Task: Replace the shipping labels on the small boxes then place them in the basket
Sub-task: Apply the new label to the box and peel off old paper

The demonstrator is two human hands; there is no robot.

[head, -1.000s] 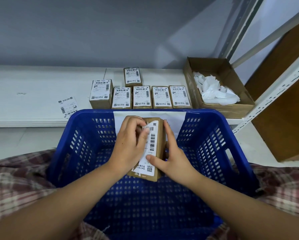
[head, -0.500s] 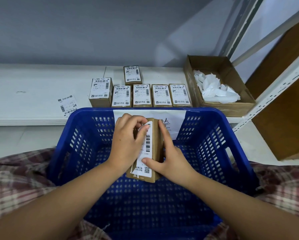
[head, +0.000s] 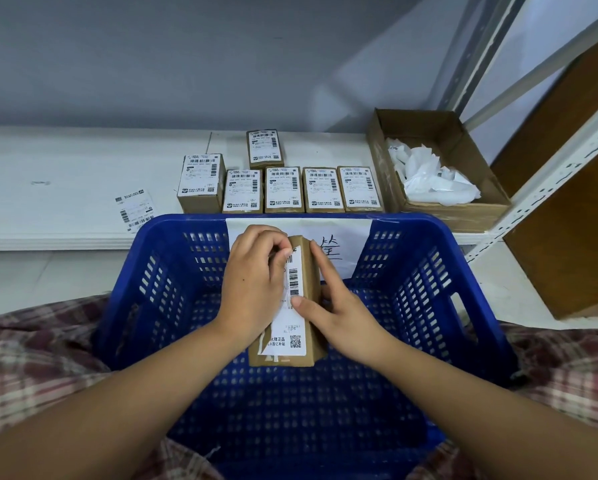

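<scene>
Since the earlier frames the white shipping label (head: 292,327) has come further off the small brown cardboard box (head: 310,271). Less of its printed face lies flat, and its left edge is lifted and torn near the bottom. The box has also turned, so its long side points away from the person.

In the head view, the left hand (head: 252,289) pinches the far top corner of the label between thumb and curled fingers. The right hand (head: 339,310) grips the box: its thumb presses down on the label over the barcode, the index finger lies straight along the box's right side, and the other fingers wrap behind. The box is held within the opening of the blue perforated plastic basket (head: 429,306), which rests on the person's lap, between folds of red-and-white plaid cloth (head: 31,358). Whether the box touches the basket floor cannot be told. A white paper sheet with a handwritten character (head: 346,237) is fixed to the basket's far wall.

Beyond the basket, on the white shelf board (head: 65,188), stand six labelled small brown boxes (head: 283,188). Four sit side by side in a row, a taller one is just to their left, and one sits behind. A loose white label (head: 135,209) lies on the board well to the left. To the right of the row, an open brown cardboard carton (head: 439,209) holds crumpled white paper scraps (head: 429,178). It sits beside a white perforated metal upright (head: 550,188).
</scene>
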